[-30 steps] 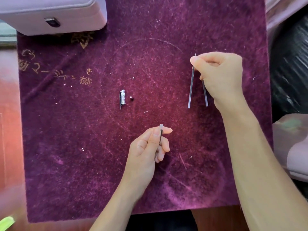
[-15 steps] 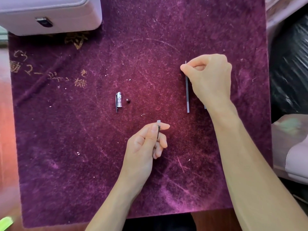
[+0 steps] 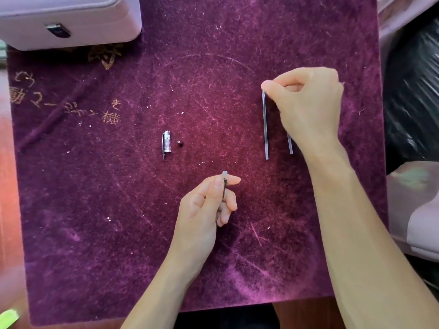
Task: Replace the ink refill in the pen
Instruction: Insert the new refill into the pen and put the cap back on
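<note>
Pinching top of thin grey refill (image 3: 266, 125): right hand (image 3: 308, 103), fingers curled. Dark pen barrel (image 3: 224, 186) held upright, clasped by left hand (image 3: 206, 207). Second refill (image 3: 290, 144) partly hidden.

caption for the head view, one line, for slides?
Left hand holds pen barrel; right hand pinches a refill over purple mat.

Two bare forearms reach up from the lower edge of the frame. The left hand (image 3: 204, 205) sits at centre, thumb uppermost and pressed against the extended index finger in a pinch, the remaining fingers curled loosely beneath. The right hand (image 3: 308, 105) is extended farther out, its knuckles raised, thumb and index fingertip closed together at the hand's left side, the wrist angled back toward the body.
</note>
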`<state>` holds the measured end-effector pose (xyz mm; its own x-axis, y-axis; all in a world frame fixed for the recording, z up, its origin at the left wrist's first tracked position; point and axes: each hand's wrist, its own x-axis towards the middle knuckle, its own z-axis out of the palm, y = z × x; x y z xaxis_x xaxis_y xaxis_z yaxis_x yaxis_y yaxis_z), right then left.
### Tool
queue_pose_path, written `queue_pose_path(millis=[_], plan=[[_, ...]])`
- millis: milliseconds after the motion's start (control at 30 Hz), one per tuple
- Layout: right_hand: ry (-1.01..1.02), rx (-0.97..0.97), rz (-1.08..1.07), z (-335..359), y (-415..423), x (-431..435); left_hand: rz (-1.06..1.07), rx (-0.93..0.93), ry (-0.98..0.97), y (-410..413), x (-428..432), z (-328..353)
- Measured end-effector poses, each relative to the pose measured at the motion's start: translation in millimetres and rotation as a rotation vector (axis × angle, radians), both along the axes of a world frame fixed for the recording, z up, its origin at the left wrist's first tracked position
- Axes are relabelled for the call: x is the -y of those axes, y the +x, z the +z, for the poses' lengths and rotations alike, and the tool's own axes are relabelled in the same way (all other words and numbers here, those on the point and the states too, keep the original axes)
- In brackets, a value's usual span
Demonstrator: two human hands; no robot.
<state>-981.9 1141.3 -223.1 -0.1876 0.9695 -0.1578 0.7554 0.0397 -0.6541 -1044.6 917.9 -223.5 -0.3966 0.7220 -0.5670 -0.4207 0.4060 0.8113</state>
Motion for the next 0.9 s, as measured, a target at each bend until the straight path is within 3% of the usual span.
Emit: queue_pose_path(millis=[100,333,900], plan=[[0.053,-0.034,-0.054,7.9,12.5,-12.8,0.002,-0.002,0.0,-0.3,0.7,-0.8],[-0.091,0.055,0.018,-1.7,21.2,-22.2,0.009,0.004,-0.003,3.2,3.7,-0.9],[-0.143,0.105,0.009,-7.7,14.5,-27.8,0.031,0.031,-0.003,4.9,5.6,-4.2]])
